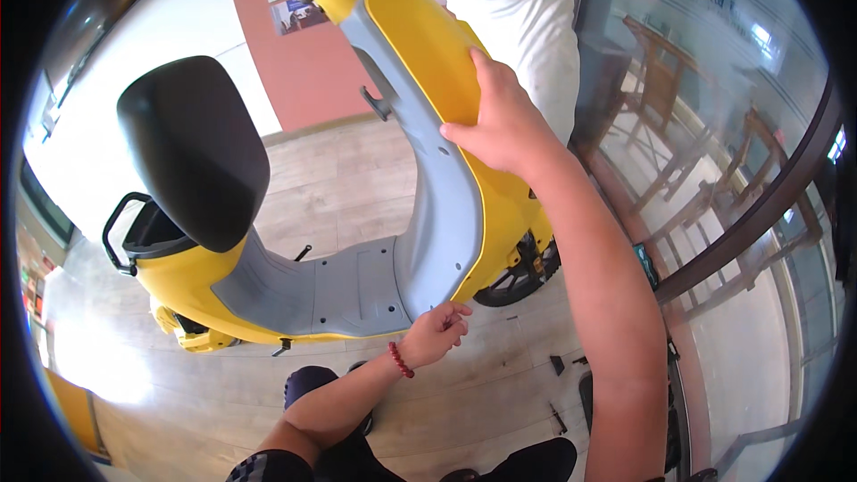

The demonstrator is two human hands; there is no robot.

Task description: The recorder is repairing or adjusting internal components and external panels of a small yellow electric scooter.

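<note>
A yellow and grey electric scooter stands before me. My right hand [503, 120] lies over the edge of its yellow front panel [424, 40], thumb on the inner side and fingers reaching round the outer face. The grey leg shield [442, 205] runs down from there to the grey footboard [357, 281]. My left hand [435, 334], with a red bead bracelet on its wrist, is at the lower front corner of the footboard. Its fingers are curled, and whatever they may hold is hidden. The black seat [196, 152] is tipped up above the rear body.
A front wheel [520, 286] shows beneath the panel. Small dark parts [557, 364] and a thin tool [558, 419] lie on the wood-look floor to the right. Creased white fabric [518, 27] rises behind the scooter's front. Wooden chairs [656, 80] show through glass at right.
</note>
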